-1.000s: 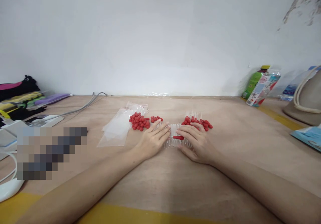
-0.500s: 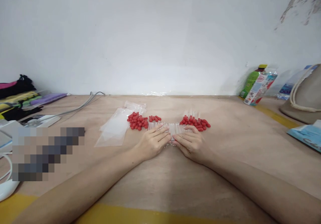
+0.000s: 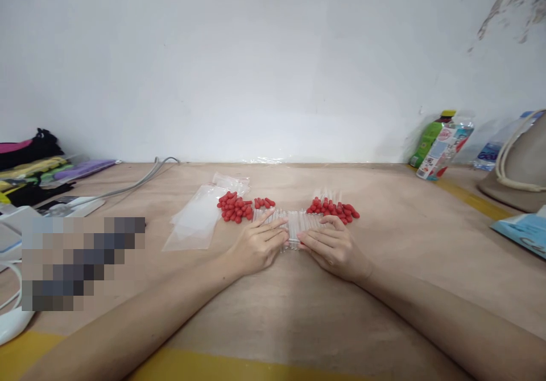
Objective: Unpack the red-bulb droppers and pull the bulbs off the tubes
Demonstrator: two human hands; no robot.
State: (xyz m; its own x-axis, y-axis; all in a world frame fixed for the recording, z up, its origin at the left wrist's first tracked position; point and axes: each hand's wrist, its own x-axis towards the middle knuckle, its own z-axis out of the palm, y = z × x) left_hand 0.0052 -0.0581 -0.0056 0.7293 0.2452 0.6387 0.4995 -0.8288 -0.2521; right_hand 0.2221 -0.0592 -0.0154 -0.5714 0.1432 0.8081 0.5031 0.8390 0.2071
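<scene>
A flat row of clear glass tubes point(image 3: 295, 224) lies side by side on the table before me. My left hand point(image 3: 262, 244) rests over the row's left part, its fingers stretched out and the index finger raised apart from the others. From the right, my right hand point(image 3: 333, 244) lies over the other end with extended fingers. A small spot of red shows by its fingertips; what it is I cannot make out. Both thumbs are mostly hidden. Behind the left hand sits a pile of red rubber bulbs point(image 3: 234, 207). Behind the right hand lie droppers with red bulbs point(image 3: 330, 206) on clear tubes.
Clear plastic bags point(image 3: 191, 222) lie left of the bulbs. A grey cable point(image 3: 136, 185) runs along the left, near packed textiles point(image 3: 85, 169). Bottles point(image 3: 443, 148), a hat point(image 3: 520, 170) and a blue packet point(image 3: 522, 233) stand or lie at the right. A white wall rises behind.
My hands have moved slightly apart, showing more of the tubes between them. My left index finger has lifted away from the other fingers.
</scene>
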